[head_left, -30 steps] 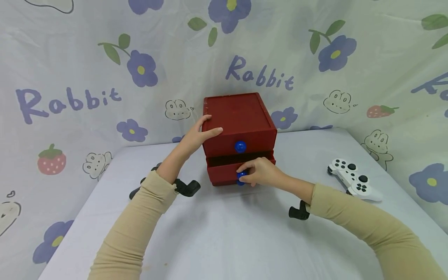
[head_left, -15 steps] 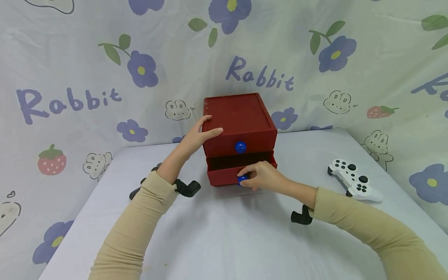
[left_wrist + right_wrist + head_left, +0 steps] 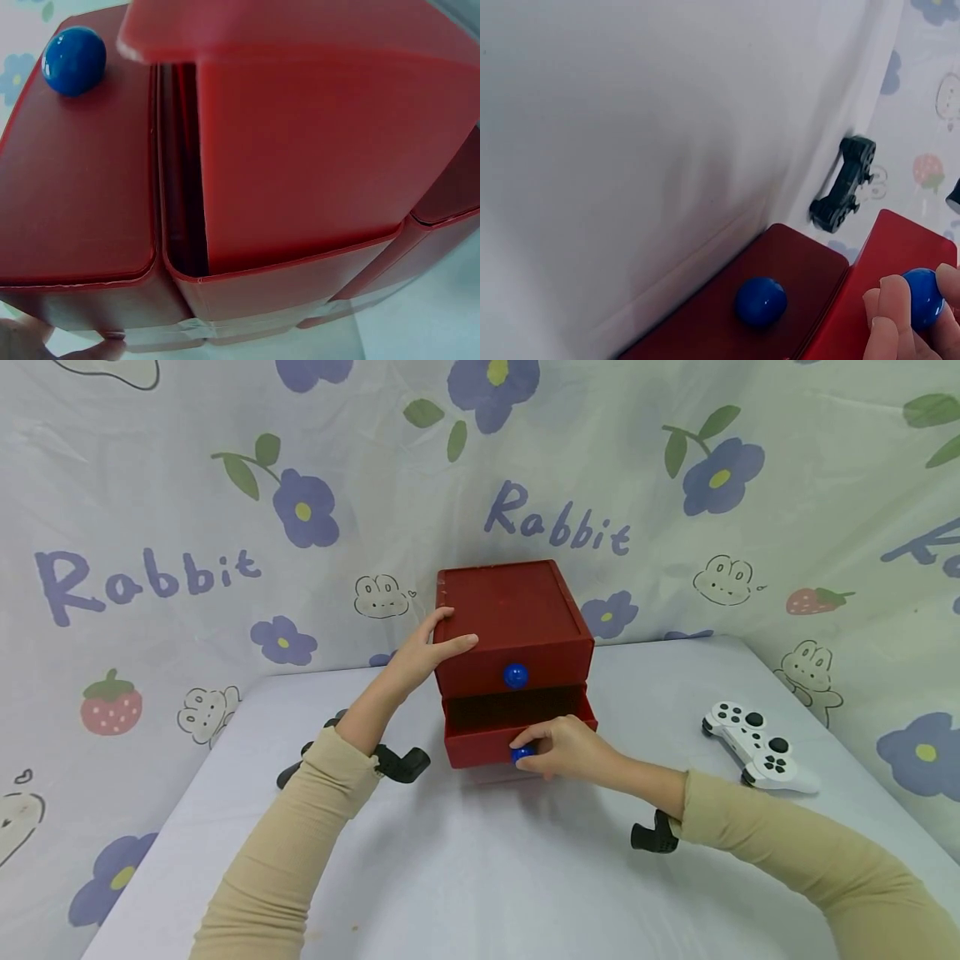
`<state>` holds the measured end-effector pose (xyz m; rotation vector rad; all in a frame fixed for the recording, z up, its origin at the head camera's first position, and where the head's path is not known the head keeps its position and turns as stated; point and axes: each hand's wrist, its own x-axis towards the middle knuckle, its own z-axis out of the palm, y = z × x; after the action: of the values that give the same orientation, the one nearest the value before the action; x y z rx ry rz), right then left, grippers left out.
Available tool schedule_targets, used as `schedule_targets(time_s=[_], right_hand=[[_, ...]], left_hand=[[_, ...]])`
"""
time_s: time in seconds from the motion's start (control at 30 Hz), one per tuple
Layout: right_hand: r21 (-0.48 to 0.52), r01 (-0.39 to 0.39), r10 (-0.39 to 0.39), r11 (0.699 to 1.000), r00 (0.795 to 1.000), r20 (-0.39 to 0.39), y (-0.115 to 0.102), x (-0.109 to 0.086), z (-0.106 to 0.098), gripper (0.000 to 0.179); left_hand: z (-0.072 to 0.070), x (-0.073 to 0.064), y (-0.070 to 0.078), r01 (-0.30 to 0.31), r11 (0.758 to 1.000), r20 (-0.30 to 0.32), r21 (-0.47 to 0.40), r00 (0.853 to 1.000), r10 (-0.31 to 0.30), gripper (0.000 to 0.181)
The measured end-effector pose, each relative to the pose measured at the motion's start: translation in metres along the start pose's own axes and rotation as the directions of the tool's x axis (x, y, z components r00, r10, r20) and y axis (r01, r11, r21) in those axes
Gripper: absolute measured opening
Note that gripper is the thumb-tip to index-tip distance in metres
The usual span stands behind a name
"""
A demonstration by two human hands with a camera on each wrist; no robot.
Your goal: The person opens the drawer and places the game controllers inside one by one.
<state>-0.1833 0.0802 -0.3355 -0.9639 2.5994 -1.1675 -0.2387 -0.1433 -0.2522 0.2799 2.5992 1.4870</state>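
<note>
A red drawer cabinet (image 3: 510,603) with blue knobs stands toward the back of the table. Thumb and forefinger of my right hand (image 3: 576,748) pinch the blue knob (image 3: 521,753) of a lower drawer (image 3: 478,750), which juts out below the top drawer (image 3: 472,672). Its dark inside shows in the head view. In the left wrist view the pulled-out drawer (image 3: 300,165) stands out from its slot. My left hand (image 3: 415,660) rests on the cabinet's top left edge, thumb lying over the top. Another blue knob (image 3: 761,302) shows on the neighbouring drawer front in the right wrist view.
A white game controller (image 3: 759,745) lies on the table to the right. On the left, a black controller (image 3: 844,184) is partly hidden behind my left arm in the head view. Black wrist mounts (image 3: 402,764) stick out below both sleeves. A patterned curtain (image 3: 360,485) hangs behind.
My right hand has moved toward me and slightly right, drawing the lower drawer farther out by its knob, so more of its inside shows. My left hand has stayed in place.
</note>
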Motion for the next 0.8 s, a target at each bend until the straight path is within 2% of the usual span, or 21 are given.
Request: schedule_targets(time_s=[0.2, 0.8], right_hand=[[-0.02, 0.018, -0.019, 1.0, 1.0, -0.015, -0.002, -0.004, 0.001, 0.025], [-0.015, 0.029, -0.029, 0.999, 0.999, -0.013, -0.008, -0.019, 0.005, 0.028]], left_hand=[[0.002, -0.017, 0.019, 0.007, 1.0, 0.005, -0.007, 1.0, -0.007, 0.065], [0.002, -0.017, 0.019, 0.008, 1.0, -0.005, 0.008, 1.0, -0.008, 0.064]])
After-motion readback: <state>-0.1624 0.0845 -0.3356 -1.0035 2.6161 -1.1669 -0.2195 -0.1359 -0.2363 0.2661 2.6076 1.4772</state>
